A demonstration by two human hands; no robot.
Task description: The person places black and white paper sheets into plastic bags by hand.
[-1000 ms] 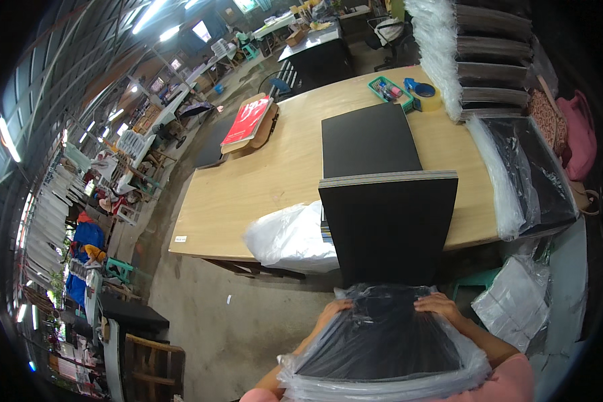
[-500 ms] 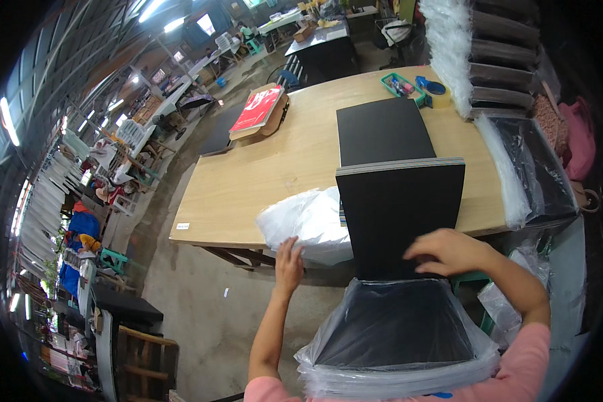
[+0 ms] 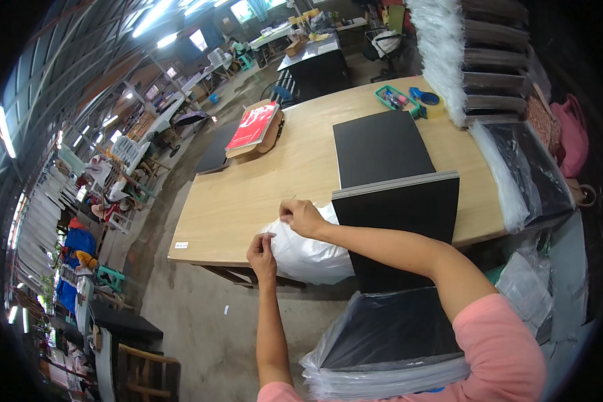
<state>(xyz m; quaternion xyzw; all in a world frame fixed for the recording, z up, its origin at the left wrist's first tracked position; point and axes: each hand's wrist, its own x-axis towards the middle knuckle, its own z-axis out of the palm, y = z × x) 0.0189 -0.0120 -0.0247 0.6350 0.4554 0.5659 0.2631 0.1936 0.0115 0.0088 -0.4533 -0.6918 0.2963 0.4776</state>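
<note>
A pile of thin white plastic bags (image 3: 308,253) lies at the table's near edge, partly overhanging it. My left hand (image 3: 262,256) is closed in a pinch at the pile's left edge. My right hand (image 3: 303,218) reaches across to the left, its fingers pinched at the pile's upper corner. Just right of the bags, a stack of black boards (image 3: 409,214) stands tilted at the table edge. Another black board stack (image 3: 382,147) lies flat behind it. In front of me rests a pile of black boards in clear plastic (image 3: 388,331), partly hidden by my right arm.
On the wooden table (image 3: 248,201) are a red-covered book (image 3: 253,126), a green tray of small items (image 3: 395,98) and tape rolls (image 3: 430,100). Tall stacks of plastic-wrapped boards (image 3: 492,60) rise at the right, near a pink bag (image 3: 571,137). Workbenches stand farther left.
My right hand has moved from the tilted black boards leftward to the plastic bags. My left hand has shifted left and up and closed at their edge. The view has tilted slightly.
</note>
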